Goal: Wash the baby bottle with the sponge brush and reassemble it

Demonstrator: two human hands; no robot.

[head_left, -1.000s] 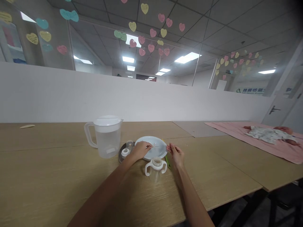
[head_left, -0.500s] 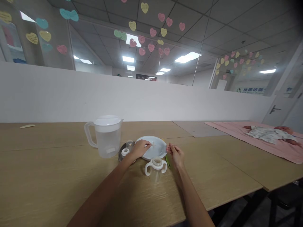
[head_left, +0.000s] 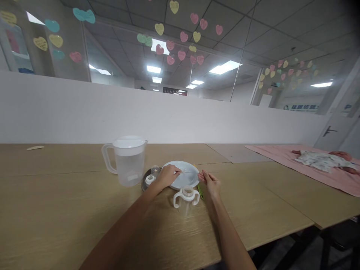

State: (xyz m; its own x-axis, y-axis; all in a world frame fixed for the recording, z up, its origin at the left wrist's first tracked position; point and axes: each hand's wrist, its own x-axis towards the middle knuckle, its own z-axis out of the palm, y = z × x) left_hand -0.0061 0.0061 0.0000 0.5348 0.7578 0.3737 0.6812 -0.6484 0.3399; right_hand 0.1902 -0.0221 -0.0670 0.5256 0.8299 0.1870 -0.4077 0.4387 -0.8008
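My left hand [head_left: 169, 175] is closed in a pinch above the white plate [head_left: 174, 185]. My right hand [head_left: 210, 182] is closed too, at the plate's right rim. A thin pale stick-like thing [head_left: 191, 172] stretches between the fingertips of both hands; its exact kind is too small to make out. In front of the plate stands an open clear baby bottle [head_left: 186, 206] with two white handles. Left of my left hand, a metal dish [head_left: 144, 183] holds a white bottle collar with a teat [head_left: 150, 180] and a clear cap [head_left: 155, 171]. Under the plate's right side pokes a green handle [head_left: 200, 192].
A clear lidded pitcher [head_left: 129, 167] stands to the left. On the right, a baby doll in patterned clothes [head_left: 319, 160] lies on a pink cloth [head_left: 270, 154]. A pale flat piece [head_left: 35, 147] lies at the back left. A white wall [head_left: 84, 112] runs behind the table.
The whole view has shifted slightly. Both hands keep nearly the same pose over the plate, with the thin stick-like thing still between them.
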